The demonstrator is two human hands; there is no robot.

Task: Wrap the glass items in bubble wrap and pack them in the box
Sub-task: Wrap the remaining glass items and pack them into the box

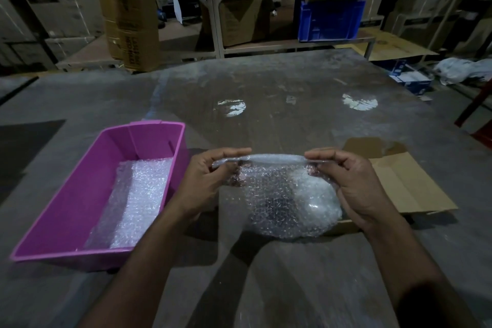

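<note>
1. Closest to the camera are the two forearms coming up from the near edge of the table [279, 82]. The left hand [213, 176] and right hand [354, 184] each pinch one end of the top edge of a bubble wrap [282, 202] bundle, pulling that edge taut between them.
2. My guess is the stretched edge is there to keep the sheet tight so it can be folded or rolled over whatever's inside. There's a rounded lump in the lower right of the bundle, probably the glass item, but it's too wrapped up to see properly.
3. The bundle sits around the middle of the table toward the near edge, its bottom seemingly resting on the surface and on the edge of a flattened cardboard sheet [410, 184] that lies to the right.
4. The pink box [157, 128] is by the left near part of the table, just beside the left wrist. It's open on top with a sheet of bubble wrap lining the bottom, so there's somewhere soft to land the bundle.
5. Room-wise: the far half of the table has only a couple of shiny patches, so plenty of space to turn things. The move to the box is short, just mind its near wall.
</note>
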